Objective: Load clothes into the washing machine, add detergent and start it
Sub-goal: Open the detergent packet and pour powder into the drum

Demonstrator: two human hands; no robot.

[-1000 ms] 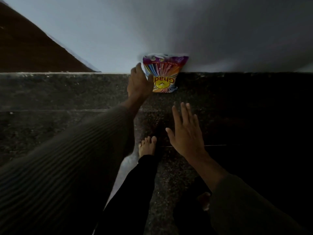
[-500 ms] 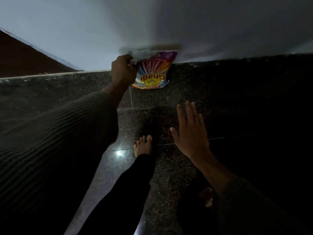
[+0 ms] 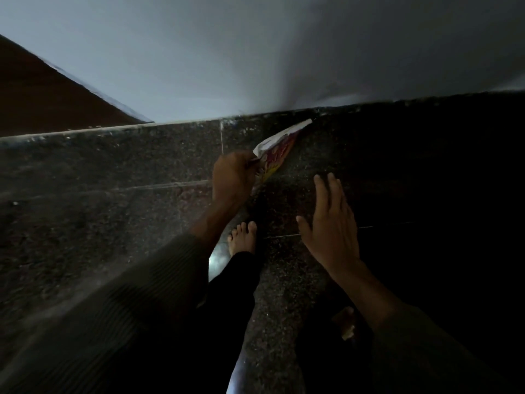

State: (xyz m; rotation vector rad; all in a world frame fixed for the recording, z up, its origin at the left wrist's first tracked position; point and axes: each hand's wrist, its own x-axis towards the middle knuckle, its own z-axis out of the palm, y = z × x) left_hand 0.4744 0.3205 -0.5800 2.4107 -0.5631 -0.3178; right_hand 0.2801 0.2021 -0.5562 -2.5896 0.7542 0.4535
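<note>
Because the left hand [image 3: 233,177] has its grip clenched on just one top corner of the detergent packet [image 3: 277,150], it could tear or spill — the right hand [image 3: 331,226] hovers released.

Detergent packet [image 3: 277,150] in left hand [image 3: 233,179], before wall [image 3: 255,52]; right hand [image 3: 331,226] right of it.
</note>
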